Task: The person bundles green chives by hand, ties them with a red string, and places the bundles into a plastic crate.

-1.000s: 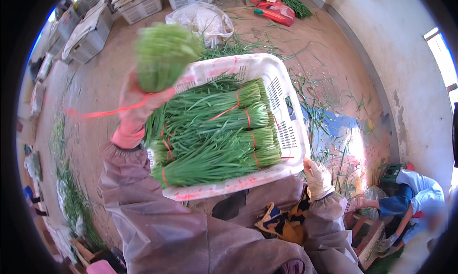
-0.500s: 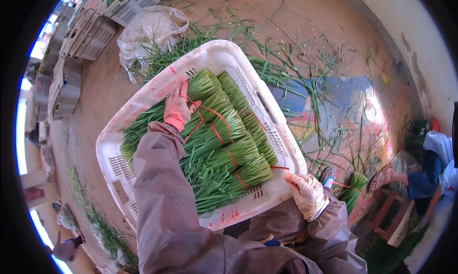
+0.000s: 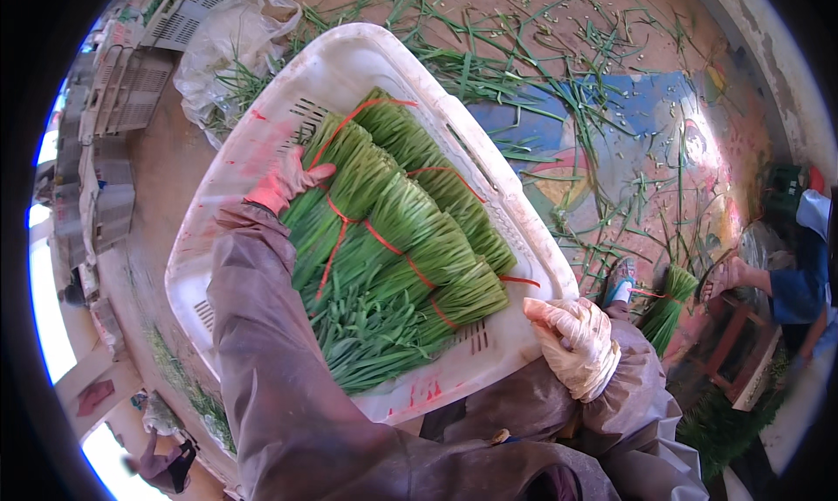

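A white slotted plastic crate (image 3: 202, 211) stands tilted across the view in front of me. Several bundles of green chives (image 3: 397, 206), bound with red ties (image 3: 388, 244), lie packed in it, cut ends toward the far right. My left hand (image 3: 288, 180), in a red-stained glove, rests against the left side of the farthest bundles, its fingers spread. At the crate's near right corner, my right hand (image 3: 576, 348) is closed over the rim in a pale wrapped glove. Its far fingers are hidden.
Loose chive leaves (image 3: 546, 91) litter the floor beyond the crate. A clear plastic bag (image 3: 231, 51) lies at the far left, beside stacked crates (image 3: 131, 78). At right sits another person, whose foot (image 3: 733, 278) is near a tied chive bundle (image 3: 670, 305).
My left hand has slid left off the bundle's top to its side. The far bundle's red tie now shows more. In view, the crate has shifted slightly left and up.
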Motion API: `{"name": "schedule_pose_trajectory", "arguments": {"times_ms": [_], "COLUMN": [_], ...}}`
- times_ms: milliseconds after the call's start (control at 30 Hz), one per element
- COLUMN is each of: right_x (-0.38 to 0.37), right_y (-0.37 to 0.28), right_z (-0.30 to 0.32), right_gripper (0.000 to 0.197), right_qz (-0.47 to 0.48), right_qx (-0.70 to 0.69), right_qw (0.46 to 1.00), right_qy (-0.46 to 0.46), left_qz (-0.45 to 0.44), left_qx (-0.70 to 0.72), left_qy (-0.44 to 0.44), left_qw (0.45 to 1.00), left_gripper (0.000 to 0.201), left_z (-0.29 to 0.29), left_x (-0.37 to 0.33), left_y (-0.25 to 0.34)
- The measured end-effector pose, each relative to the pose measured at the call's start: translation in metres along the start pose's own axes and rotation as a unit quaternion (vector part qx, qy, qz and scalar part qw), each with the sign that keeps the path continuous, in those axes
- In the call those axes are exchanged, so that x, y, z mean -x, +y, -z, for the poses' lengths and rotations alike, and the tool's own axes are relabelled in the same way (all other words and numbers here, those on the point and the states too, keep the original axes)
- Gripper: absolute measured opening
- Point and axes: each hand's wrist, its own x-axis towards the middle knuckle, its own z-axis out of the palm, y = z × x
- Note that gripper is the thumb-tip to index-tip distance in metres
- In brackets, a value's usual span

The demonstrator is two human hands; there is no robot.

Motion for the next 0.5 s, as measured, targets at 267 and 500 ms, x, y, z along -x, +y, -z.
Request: {"name": "schedule_pose_trajectory", "arguments": {"times_ms": [267,500], "right_x": [0.000,0.009], "right_y": [-0.005,0.005], "right_z": [-0.004,-0.011], "right_gripper": [0.026,0.025], "right_qz": [-0.022,0.014], "right_qx": [-0.023,-0.014], "right_qw": [0.999,0.999], "right_qy": [0.000,0.038], "left_qz": [-0.155,-0.049], "left_qx": [-0.071,-0.228], "left_qy": [0.128,0.283], "left_qw": [0.977,0.930], "left_gripper": [0.066,0.083], "left_z": [0.006,-0.031], "left_x": [0.003,0.023], "left_y": [0.022,0.062]}}
